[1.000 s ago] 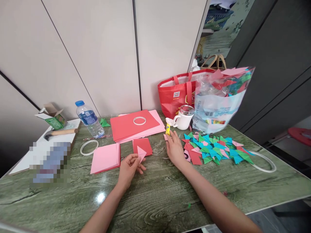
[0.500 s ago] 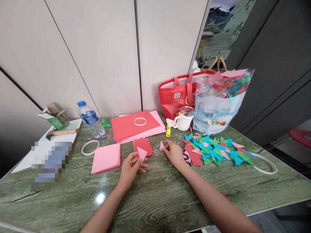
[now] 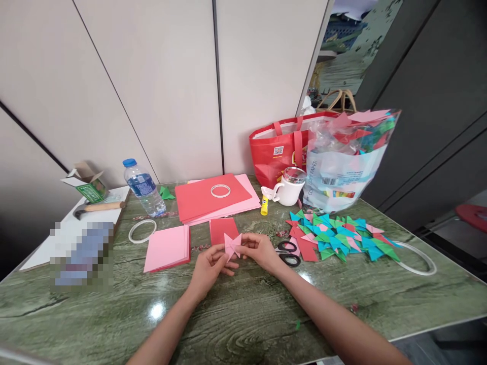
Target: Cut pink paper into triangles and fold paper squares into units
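Note:
Between my two hands is a pink folded paper piece (image 3: pixel 232 245) with pointed tips, held a little above the table. My left hand (image 3: pixel 210 268) pinches its lower left side. On the right side, my right hand (image 3: pixel 259 249) has its thumb and fingers closed on the paper. Behind the piece lies a small stack of red paper squares (image 3: pixel 222 229), partly hidden. A stack of pink squares (image 3: pixel 166 247) rests left of my left hand. Black-handled scissors (image 3: pixel 289 253) lie just right of my right hand, their blades mostly covered by it.
Folded coloured paper pieces (image 3: pixel 338 235) pile up at the right beside a white ring (image 3: pixel 422 263). Farther back stand a white mug (image 3: pixel 291 190), a glue stick (image 3: pixel 264 205), a plastic bag (image 3: pixel 338 172) and a red bag (image 3: pixel 268 157). A water bottle (image 3: pixel 143 187) and hammer (image 3: pixel 101 207) are left.
My right hand has moved left with its small pink piece to meet the one in my left hand. The scissors' handles now show more fully.

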{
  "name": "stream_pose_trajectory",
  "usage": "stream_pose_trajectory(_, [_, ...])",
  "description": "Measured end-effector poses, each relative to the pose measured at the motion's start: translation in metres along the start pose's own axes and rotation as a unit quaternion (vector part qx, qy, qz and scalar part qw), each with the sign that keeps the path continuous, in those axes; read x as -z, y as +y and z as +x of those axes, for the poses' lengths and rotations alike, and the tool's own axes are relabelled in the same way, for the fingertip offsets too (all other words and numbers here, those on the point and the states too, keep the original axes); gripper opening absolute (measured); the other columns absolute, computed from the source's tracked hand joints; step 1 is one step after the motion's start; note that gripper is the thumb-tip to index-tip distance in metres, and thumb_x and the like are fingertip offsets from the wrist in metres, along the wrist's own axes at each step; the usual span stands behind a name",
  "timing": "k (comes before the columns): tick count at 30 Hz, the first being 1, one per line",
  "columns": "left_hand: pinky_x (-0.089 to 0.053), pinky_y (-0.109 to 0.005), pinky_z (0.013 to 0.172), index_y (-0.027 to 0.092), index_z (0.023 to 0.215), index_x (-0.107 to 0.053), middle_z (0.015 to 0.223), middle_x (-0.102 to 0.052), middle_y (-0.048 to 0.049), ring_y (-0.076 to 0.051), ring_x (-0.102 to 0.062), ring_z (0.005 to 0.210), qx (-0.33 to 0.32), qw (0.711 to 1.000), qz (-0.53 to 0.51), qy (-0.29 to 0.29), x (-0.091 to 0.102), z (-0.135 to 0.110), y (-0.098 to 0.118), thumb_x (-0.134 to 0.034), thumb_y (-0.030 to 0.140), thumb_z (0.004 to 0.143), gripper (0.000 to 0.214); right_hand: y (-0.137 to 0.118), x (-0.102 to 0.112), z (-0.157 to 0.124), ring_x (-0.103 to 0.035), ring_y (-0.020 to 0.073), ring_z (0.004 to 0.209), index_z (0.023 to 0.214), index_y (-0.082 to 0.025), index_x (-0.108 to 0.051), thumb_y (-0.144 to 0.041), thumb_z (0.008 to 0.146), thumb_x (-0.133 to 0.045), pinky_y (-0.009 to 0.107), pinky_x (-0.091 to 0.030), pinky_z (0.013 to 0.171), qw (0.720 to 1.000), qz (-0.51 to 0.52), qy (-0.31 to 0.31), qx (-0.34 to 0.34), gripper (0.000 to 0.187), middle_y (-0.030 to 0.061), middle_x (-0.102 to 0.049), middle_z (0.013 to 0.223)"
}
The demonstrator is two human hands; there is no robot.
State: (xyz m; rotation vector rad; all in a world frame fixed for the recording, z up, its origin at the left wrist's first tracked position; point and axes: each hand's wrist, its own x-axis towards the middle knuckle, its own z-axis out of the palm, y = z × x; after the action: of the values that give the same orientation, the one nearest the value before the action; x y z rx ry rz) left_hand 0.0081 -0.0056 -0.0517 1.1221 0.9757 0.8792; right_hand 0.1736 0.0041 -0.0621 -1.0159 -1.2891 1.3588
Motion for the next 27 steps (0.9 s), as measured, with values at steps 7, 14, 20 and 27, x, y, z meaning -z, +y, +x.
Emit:
stream_pose_trajectory(7, [-0.053, -0.03, 0.055, 0.012, 0.099, -0.057, 0.079, -0.07, -0.0101, -0.021, -0.067, 0.064, 0.011, 1.0, -0.004, 0.002, -0.001, -0.001, -0.001, -0.066, 0.036, 0.067, 0.041, 0.001, 0.0, 0.001, -0.054, 0.0097, 0.052, 0.079, -0.015, -0.063, -0.04, 0.065, -0.066, 0.021, -0.044, 0.045, 1.0, -0.023, -0.004, 0.011, 0.029, 0.0004, -0.064, 0.067])
stream_pose_trajectory(14, [-0.052, -0.03, 0.05, 0.014, 0.103, -0.046, 0.068, -0.068, -0.0047, -0.019, -0.066, 0.054, -0.021, 0.996, -0.018, 0.081, 0.0, 0.001, 0.0, -0.064, 0.036, 0.068, 0.045, 0.013, 0.013, 0.006, -0.055, 0.0122, 0.044, 0.109, -0.015, -0.043, -0.041, 0.077, -0.051, 0.021, -0.042, 0.036, 0.98, -0.111, 0.165, 0.012, 0.043, -0.0021, -0.059, 0.059])
stream_pose_trajectory(20, [-0.053, -0.031, 0.051, 0.02, 0.094, -0.038, 0.072, -0.067, -0.0021, -0.019, -0.067, 0.056, -0.11, 0.978, -0.032, 0.173, 0.01, 0.005, 0.005, -0.062, 0.035, 0.071, 0.036, 0.022, 0.027, 0.011, -0.061, 0.015, 0.051, 0.095, -0.018, -0.042, -0.041, 0.079, -0.049, 0.03, -0.051, 0.047, 0.965, -0.136, 0.221, 0.038, 0.029, 0.0041, -0.058, 0.078])
stream_pose_trajectory(27, [-0.054, -0.037, 0.071, 0.021, 0.081, -0.04, 0.077, -0.065, 0.0007, -0.018, -0.068, 0.072, -0.24, 0.915, -0.11, 0.306, 0.029, 0.014, 0.007, -0.06, 0.026, 0.073, 0.021, 0.026, 0.027, 0.013, -0.061, 0.0193, 0.09, 0.095, -0.018, -0.048, -0.029, 0.08, -0.049, 0.036, -0.053, 0.075, 0.958, -0.152, 0.207, 0.127, 0.018, 0.0111, -0.055, 0.103])
